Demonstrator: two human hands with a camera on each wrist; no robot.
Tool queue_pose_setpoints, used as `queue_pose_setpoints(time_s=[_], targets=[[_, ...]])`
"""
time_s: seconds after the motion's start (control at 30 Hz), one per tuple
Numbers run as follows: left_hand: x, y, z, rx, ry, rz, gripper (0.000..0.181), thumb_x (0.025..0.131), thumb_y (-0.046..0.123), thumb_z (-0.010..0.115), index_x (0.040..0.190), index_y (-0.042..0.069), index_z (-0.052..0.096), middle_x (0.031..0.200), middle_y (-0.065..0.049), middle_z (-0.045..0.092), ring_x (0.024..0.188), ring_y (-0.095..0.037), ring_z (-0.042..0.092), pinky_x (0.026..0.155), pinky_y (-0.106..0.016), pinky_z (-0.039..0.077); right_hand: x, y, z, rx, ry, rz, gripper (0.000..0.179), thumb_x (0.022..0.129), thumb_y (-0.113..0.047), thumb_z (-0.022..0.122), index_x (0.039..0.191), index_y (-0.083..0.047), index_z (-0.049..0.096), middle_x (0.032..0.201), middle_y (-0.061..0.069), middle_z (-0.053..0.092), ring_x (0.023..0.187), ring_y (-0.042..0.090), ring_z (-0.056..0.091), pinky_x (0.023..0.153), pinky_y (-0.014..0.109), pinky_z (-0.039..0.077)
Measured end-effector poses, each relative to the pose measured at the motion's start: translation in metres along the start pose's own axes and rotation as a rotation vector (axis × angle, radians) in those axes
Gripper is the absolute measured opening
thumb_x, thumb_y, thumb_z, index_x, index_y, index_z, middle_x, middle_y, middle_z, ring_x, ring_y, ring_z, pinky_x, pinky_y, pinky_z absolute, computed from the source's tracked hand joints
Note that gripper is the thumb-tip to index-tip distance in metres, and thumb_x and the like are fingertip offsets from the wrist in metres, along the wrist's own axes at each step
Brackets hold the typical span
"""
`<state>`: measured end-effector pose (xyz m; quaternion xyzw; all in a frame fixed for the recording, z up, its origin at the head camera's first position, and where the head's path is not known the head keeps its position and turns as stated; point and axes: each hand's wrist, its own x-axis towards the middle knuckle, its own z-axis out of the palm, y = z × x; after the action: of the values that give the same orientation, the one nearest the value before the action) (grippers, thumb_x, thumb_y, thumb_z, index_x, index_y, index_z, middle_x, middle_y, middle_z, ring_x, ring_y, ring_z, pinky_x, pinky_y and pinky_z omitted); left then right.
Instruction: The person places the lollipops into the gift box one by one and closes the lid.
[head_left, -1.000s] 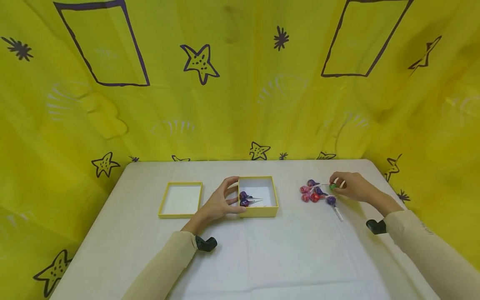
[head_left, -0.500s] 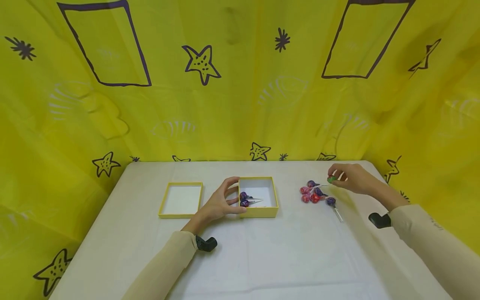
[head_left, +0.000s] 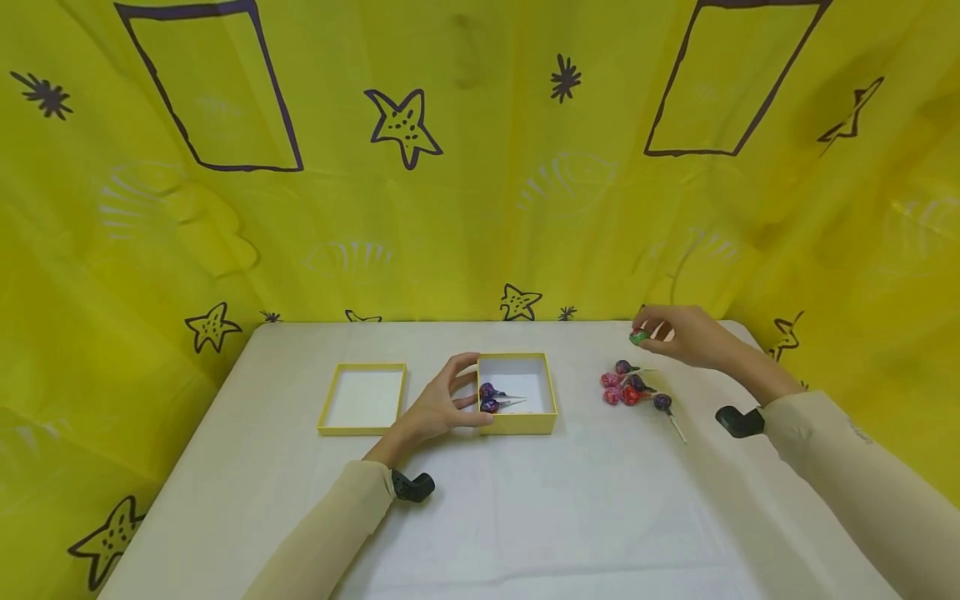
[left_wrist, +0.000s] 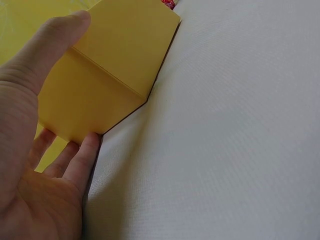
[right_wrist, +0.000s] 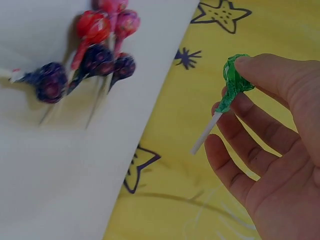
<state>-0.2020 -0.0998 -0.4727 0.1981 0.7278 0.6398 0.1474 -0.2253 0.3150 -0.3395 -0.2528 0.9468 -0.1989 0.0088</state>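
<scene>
My right hand (head_left: pixel 686 333) is raised above the far right part of the table, pinching a green-wrapped lollipop (right_wrist: pixel 233 80) by its head between thumb and fingers. Its white stick points down in the right wrist view. With my left hand (head_left: pixel 438 403) I hold the left side of a yellow box (head_left: pixel 517 426), thumb at the near corner and fingers at the far left. That box stands open on top, with purple lollipops (head_left: pixel 489 406) lying at its left inside. A pile of lollipops (head_left: pixel 631 394) in red, pink and purple lies on the table, below my right hand.
A shallow yellow-edged lid (head_left: pixel 362 432) lies inside up on the white-covered table (head_left: pixel 450 533), left of the box. One purple lollipop (head_left: pixel 662 402) lies slightly apart from the pile. A yellow curtain (head_left: pixel 465 217) hangs right behind the table.
My right hand has lifted the green lollipop up from beside the pile, then carried it slightly left and farther back. My left hand and the box have stayed in place.
</scene>
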Motion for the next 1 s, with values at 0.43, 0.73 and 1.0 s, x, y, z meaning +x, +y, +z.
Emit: queue_pose_setpoints(time_s=[0.43, 0.73, 1.0], targets=[[-0.001, 0.002, 0.000, -0.010, 0.000, -0.009, 0.102, 0.076, 0.005, 0.091, 0.156, 0.021, 0.031, 0.166, -0.007, 0.027, 0.150, -0.028, 0.034, 0.111, -0.036, 0.048, 0.028, -0.033, -0.006, 0.038, 0.025, -0.070, 0.020, 0.094, -0.009, 0.075, 0.114, -0.009, 0.069, 0.099, 0.004, 0.074, 0.087, 0.021, 0.069, 0.075, 0.038, 0.061], [-0.001, 0.001, 0.000, -0.008, -0.002, -0.013, 0.102, 0.076, 0.005, 0.092, 0.156, 0.022, 0.031, 0.166, -0.007, 0.026, 0.150, -0.029, 0.033, 0.111, -0.038, 0.048, 0.043, -0.052, -0.005, 0.047, 0.049, -0.113, 0.021, 0.093, -0.007, 0.075, 0.113, -0.007, 0.069, 0.098, 0.006, 0.073, 0.086, 0.023, 0.069, 0.070, 0.034, 0.061], [0.000, 0.001, 0.000, -0.027, -0.008, 0.000, 0.102, 0.077, 0.004, 0.090, 0.158, 0.019, 0.030, 0.167, -0.010, 0.024, 0.151, -0.033, 0.031, 0.112, -0.041, 0.047, 0.058, -0.067, 0.002, 0.081, 0.051, -0.148, 0.021, 0.093, -0.006, 0.076, 0.113, -0.006, 0.070, 0.100, 0.006, 0.073, 0.087, 0.023, 0.069, 0.074, 0.038, 0.062]])
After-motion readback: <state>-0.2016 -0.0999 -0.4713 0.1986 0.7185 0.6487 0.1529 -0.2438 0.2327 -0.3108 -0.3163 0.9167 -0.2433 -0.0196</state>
